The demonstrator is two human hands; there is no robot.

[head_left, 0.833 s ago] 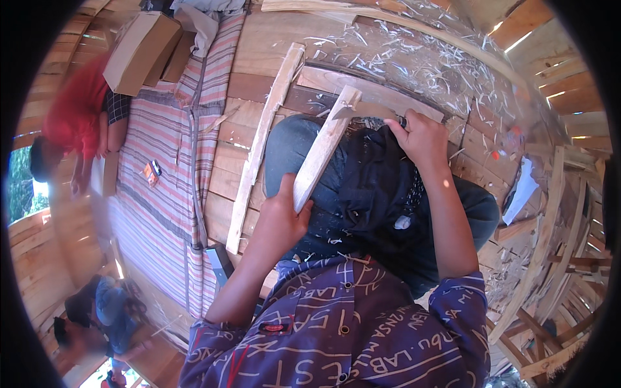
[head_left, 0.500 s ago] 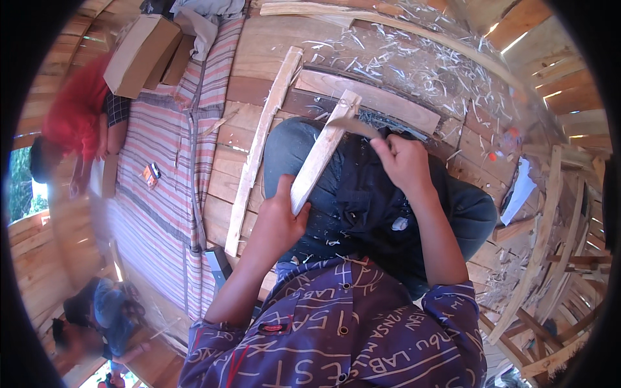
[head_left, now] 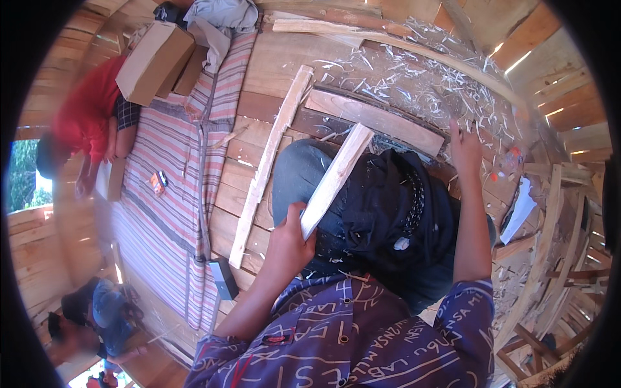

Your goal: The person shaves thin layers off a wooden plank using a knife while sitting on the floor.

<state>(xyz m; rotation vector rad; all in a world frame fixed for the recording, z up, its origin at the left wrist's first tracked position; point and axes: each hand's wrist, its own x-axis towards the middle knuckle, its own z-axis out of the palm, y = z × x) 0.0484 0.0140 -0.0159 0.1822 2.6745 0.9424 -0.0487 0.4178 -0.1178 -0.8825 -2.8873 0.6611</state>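
Right hand now off the wooden slat (left hand gripping).

striped mat; cardboard box

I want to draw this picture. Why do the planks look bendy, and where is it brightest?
Head view: the fisheye lens bends straight edges near the rim, like the long curved plank; black corners frame the round picture. Sun patches glare at the upper right over the wood shavings. The wooden slat in the left hand looks sharp and straight.
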